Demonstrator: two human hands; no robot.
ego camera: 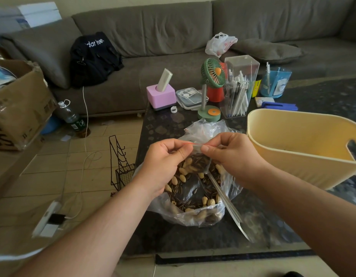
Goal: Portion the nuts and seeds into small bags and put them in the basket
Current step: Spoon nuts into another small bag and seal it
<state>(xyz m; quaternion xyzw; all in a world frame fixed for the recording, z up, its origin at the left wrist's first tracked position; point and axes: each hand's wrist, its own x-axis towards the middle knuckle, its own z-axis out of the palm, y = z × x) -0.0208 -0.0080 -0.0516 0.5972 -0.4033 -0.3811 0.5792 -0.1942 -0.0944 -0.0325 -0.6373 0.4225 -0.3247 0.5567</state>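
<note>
Both hands raised over the big open bag of nuts and seeds [193,188], so anything spilled drops back into the stock. Left hand [165,154] pinching the red-lined top edge of the small zip bag [201,154] between thumb and forefinger; right hand [231,150] pinching the same strip just beside it. Probably pressing the seal closed, though possibly easing it open: hard to tell with the clear film so faint. Small bag hanging from that edge, dark striped seeds showing through its lower part.

Metal spoon [225,198] left leaning in the big bag, bowl buried in the mix, handle out over the dark tabletop [159,124], ready for the next scoop. Yellow basket [293,156] parked close on the right, within easy reach for dropping a finished portion; no bags visible inside from this angle.

Readable writing scarce: white letters on the black backpack [95,58] on the sofa [173,31], something like "dar hven", creased and partly lost. Print on the cardboard box [19,104] at the left edge cut off and illegible. Green bottle label [78,123] too small to read.
</note>
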